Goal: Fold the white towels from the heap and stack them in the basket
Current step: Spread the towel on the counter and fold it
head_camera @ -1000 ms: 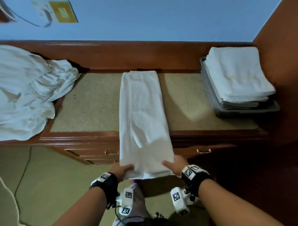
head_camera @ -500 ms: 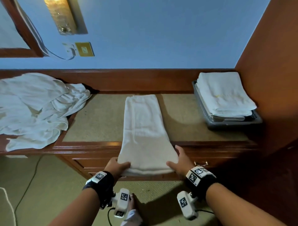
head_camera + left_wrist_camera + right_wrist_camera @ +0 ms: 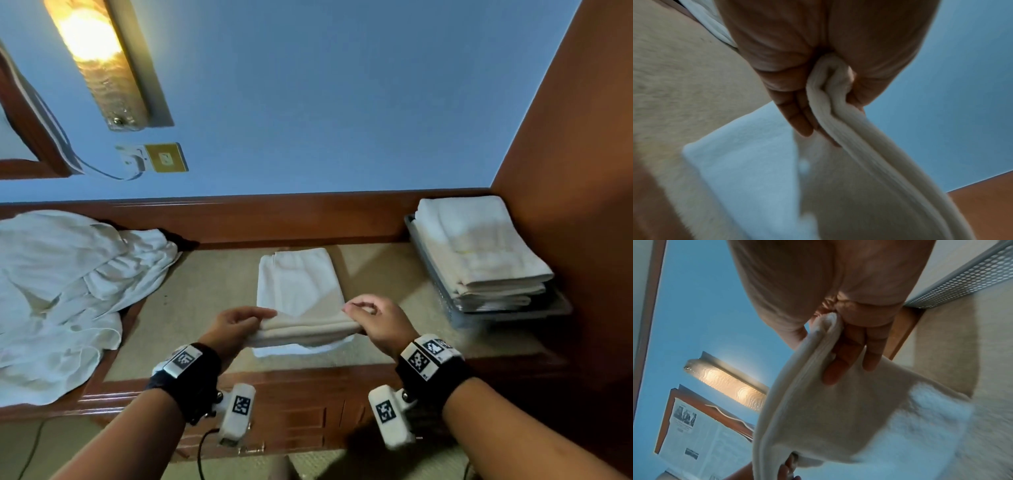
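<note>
A long white towel (image 3: pixel 298 281) lies lengthwise on the beige mat of the wooden dresser. Its near end is lifted above the mat and doubled back over the rest. My left hand (image 3: pixel 239 322) pinches the left corner of that end, and the left wrist view shows the towel's edge (image 3: pixel 830 91) squeezed between thumb and fingers. My right hand (image 3: pixel 370 315) pinches the right corner, the towel (image 3: pixel 830 410) draped below its fingers. The unfolded heap (image 3: pixel 65 291) of white towels lies at the left. A grey mesh basket (image 3: pixel 431 270) at the right holds a stack of folded towels (image 3: pixel 479 250).
The dresser's raised wooden back rail (image 3: pixel 274 219) runs behind the mat, and an orange-brown side wall (image 3: pixel 575 205) stands right of the basket. On the blue wall hang a lit lamp (image 3: pixel 96 58) and a socket with a cable (image 3: pixel 164 157). Drawer fronts (image 3: pixel 301 421) face me below.
Both hands have raised the towel's hanging near end from the dresser's front edge and carried it away from me over the mat. My view has tilted up.
</note>
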`<state>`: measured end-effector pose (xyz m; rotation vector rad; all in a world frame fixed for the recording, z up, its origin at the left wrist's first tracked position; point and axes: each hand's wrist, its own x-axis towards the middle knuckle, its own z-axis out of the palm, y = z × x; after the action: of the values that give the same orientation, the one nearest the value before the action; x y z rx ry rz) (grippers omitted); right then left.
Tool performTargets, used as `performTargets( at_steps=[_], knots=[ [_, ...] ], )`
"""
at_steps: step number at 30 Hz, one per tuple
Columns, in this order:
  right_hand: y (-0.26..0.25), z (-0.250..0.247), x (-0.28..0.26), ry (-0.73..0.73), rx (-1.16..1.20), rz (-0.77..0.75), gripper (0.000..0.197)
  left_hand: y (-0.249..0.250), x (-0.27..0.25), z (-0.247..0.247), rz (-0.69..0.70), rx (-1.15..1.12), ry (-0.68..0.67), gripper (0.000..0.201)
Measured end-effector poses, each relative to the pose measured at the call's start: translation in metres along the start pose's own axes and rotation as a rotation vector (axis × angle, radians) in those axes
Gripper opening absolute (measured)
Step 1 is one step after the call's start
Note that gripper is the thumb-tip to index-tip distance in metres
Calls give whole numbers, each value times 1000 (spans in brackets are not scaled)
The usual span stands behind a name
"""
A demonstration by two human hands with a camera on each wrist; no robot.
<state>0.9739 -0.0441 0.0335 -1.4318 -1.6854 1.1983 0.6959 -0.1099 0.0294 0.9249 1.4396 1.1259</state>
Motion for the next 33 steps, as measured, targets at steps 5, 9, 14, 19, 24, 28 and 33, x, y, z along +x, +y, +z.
performTargets(
  at_steps=[5, 9, 14, 19, 24, 28, 33],
  knots=[
    [-22, 2, 63, 37, 69, 10, 16, 26, 67, -11, -31, 52, 7, 36],
    [-30, 7, 105, -5, 96, -9, 26, 38, 114, -28, -98, 40, -7, 33],
    [-13, 23, 152, -66, -67, -5, 55, 31, 162, -44, -184, -31, -62, 19],
    [0, 37, 189, 24, -249, 9, 37, 19, 201, -48, -193, 11, -150, 85],
    [1, 33, 236, 50, -347, 43, 13, 14, 237, -53, -242, -114, -129, 100],
    [10, 35, 277, -4, -415, 63, 7, 8, 269, -54, -312, -93, -116, 98],
    [30, 44, 333, -103, -479, 150, 5, 0, 312, -51, -421, 86, -58, 57]
  ],
)
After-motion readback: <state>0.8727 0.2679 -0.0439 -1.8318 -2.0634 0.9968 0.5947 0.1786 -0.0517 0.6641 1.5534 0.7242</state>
